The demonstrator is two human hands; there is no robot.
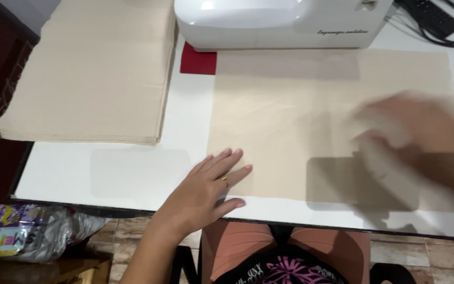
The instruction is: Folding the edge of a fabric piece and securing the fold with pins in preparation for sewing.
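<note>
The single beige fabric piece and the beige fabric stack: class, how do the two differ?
The single beige fabric piece is one flat layer in front of the white sewing machine; the beige fabric stack is many layers piled at the table's left. The left hand presses the single piece's corner; no hand touches the stack. Both share the same beige colour.

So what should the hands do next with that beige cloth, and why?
Probably keep the left hand pressing the cloth's near corner while the right hand, blurred over its right side, smooths it flat. The sheet lies in front of the white sewing machine.
</note>
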